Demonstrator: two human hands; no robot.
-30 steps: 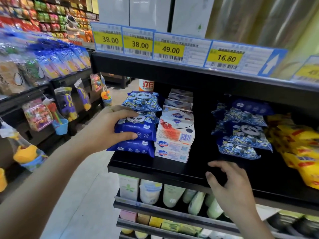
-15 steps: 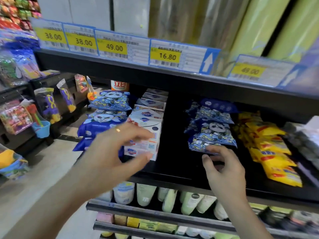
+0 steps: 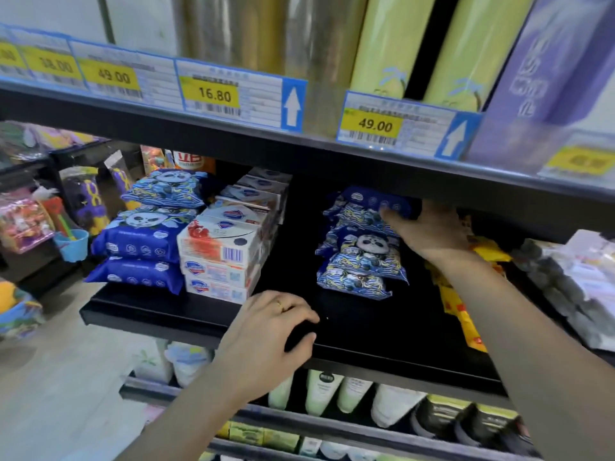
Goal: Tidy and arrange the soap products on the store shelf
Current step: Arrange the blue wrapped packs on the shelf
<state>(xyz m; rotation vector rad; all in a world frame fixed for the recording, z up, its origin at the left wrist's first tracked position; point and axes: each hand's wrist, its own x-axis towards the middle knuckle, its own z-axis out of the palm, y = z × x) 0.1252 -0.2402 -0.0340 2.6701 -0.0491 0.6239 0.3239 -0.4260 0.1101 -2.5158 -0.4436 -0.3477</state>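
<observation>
On the black shelf (image 3: 382, 331) a stack of blue panda soap packs (image 3: 361, 257) stands in the middle. My right hand (image 3: 429, 227) reaches under the upper shelf and grips the top blue pack (image 3: 372, 199) of that stack. My left hand (image 3: 269, 331) rests on the shelf's front edge with fingers curled over the lip, holding no product. At the left end lie another pile of blue panda packs (image 3: 146, 234) and, beside it, stacked white soap boxes (image 3: 226, 254).
Yellow packs (image 3: 466, 314) and grey-white packs (image 3: 572, 281) lie right of the middle stack. Price tags (image 3: 213, 94) line the upper shelf, with tall rolls (image 3: 389, 44) above. Tubes and bottles (image 3: 332, 394) fill the lower shelves. Hanging toys (image 3: 66, 214) are at left.
My right hand rose from the bottom of the middle stack to its top pack. My left hand left the left pile and dropped to the shelf's front edge. The view swung right.
</observation>
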